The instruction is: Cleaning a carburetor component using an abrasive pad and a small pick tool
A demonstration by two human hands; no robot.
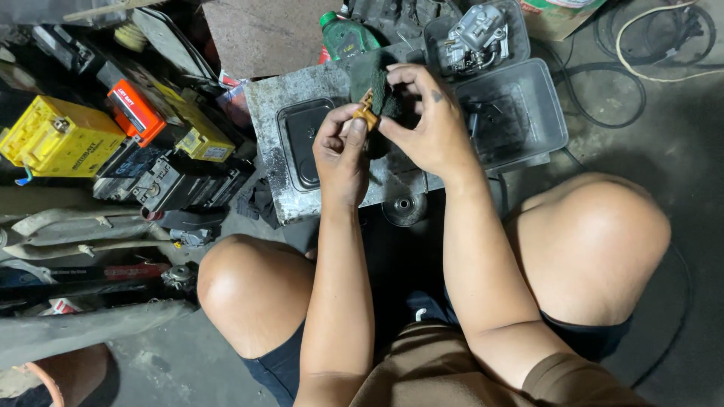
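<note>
Part: small orange-brown piece [367, 113], pinched between both hands above the metal slab [264, 102]
Left hand: [341, 147] closed on the part, thumb and fingers gripping its lower end
Right hand: [428, 120] closed on a dark green rag [379, 83], pressing the rag against the part's upper side
Rag: bunched, rising behind the part, partly hidden by the right fingers
Slab: grey, scuffed, on the floor between the knees; a dark shallow tray [302, 143] lies on it just left of the hands
Tubs: two clear plastic tubs to the right of the hands; the far tub [516, 38] holds a carburettor [475, 36], the near tub [547, 113] holds dark residue
Bottle: green bottle [345, 34] beyond the slab, lying tilted
Batteries: a yellow battery [56, 136] and black ones [170, 181] stacked at the left, well apart from the hands
Cables: black and white loops [648, 45] on the floor at upper right
</note>
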